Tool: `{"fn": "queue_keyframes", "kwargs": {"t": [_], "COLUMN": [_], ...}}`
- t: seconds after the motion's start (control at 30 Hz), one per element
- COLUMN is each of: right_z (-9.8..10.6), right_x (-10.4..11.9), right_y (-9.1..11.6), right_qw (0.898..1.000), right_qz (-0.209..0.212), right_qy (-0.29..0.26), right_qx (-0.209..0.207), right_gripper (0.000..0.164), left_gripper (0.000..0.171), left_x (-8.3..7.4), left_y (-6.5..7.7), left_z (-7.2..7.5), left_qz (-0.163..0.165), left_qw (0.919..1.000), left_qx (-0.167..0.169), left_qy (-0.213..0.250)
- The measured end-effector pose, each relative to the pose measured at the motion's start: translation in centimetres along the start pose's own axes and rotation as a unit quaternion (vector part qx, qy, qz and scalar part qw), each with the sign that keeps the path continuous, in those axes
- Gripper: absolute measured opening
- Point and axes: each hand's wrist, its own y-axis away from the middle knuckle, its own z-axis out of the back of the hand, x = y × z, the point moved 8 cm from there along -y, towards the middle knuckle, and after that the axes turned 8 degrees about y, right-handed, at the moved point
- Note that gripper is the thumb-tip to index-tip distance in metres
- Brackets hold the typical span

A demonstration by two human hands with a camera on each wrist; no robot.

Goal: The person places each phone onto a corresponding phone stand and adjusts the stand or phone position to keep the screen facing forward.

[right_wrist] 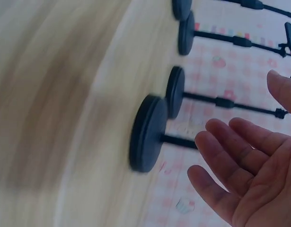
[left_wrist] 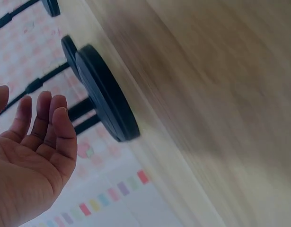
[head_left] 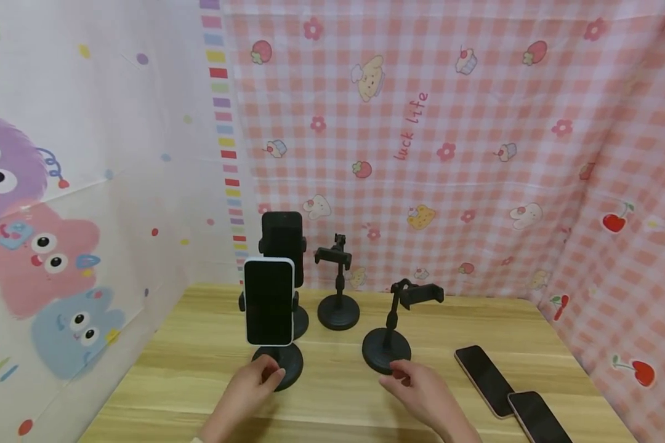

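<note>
Two loose phones lie at the right of the bench, the nearer phone cut off by the lower edge and the farther phone just beyond it; only the head view shows this pair. The left hand is at the front-left stand, overlapping its base; touch cannot be told. The left wrist view reveals its palm, fingers loosely curved, thumb apart. The right hand is by the base of the right stand; the right wrist view shows its fingers slightly spread and bent. The front-left stand carries a white-edged phone upright; behind it, the rear-left stand carries a black phone. The rear-middle stand stands beside that. Farthest, the checked cloth reads "luck life".
</note>
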Motion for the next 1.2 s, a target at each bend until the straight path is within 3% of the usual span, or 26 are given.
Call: {"fn": "queue_keyframes", "kwargs": {"t": [0.2, 0.3, 0.4, 0.6, 0.97, 1.2], "right_z": [1.0, 0.9, 0.7, 0.5, 1.0, 1.4], "right_x": [-2.5, -3.5, -4.7, -7.4, -10.2, -11.6], "right_y": [1.0, 1.4, 1.7, 2.7, 3.7, 4.3], "right_qw": [0.993, 0.987, 0.983, 0.982, 0.979, 0.976], "right_qz": [-0.003, -0.012, -0.025, -0.049, -0.085, -0.104], "right_qy": [0.108, 0.158, 0.18, 0.177, 0.171, 0.169], "right_qx": [-0.042, -0.037, -0.006, 0.04, 0.069, 0.086], "right_gripper": [0.047, 0.046, 0.048, 0.049, 0.06, 0.064], "left_gripper": [0.012, 0.014, 0.014, 0.016, 0.02, 0.022], "left_x": [-1.9, -2.6, -3.2, -3.7, -4.7, -5.2], "left_y": [-0.3, -0.4, -0.5, -1.0, -2.8, -4.1], "left_z": [-2.4, -3.6, -4.7, -6.3, -7.5, -7.7], "left_qz": [-0.062, -0.079, -0.086, -0.068, -0.058, -0.069], "left_qw": [0.9968, 0.9943, 0.9927, 0.9925, 0.9928, 0.9935], "left_qx": [0.035, 0.055, 0.067, 0.081, 0.064, 0.036], "left_qy": [-0.035, -0.047, -0.051, -0.061, -0.083, -0.084]}}
